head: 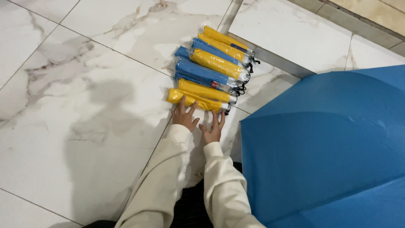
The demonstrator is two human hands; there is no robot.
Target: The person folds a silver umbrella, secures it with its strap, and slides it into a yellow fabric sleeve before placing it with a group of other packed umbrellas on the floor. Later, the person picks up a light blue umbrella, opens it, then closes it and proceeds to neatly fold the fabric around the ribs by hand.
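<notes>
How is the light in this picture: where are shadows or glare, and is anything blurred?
Head view: soft light; a broad grey shadow lies on the white marble floor left of the cream sleeves; faint glare on the plastic-wrapped yellow and blue folded umbrellas; left hand, right hand and open blue umbrella look sharp.

Folded umbrellas (pixel 211 71) left of open umbrella (pixel 325 147)
</notes>
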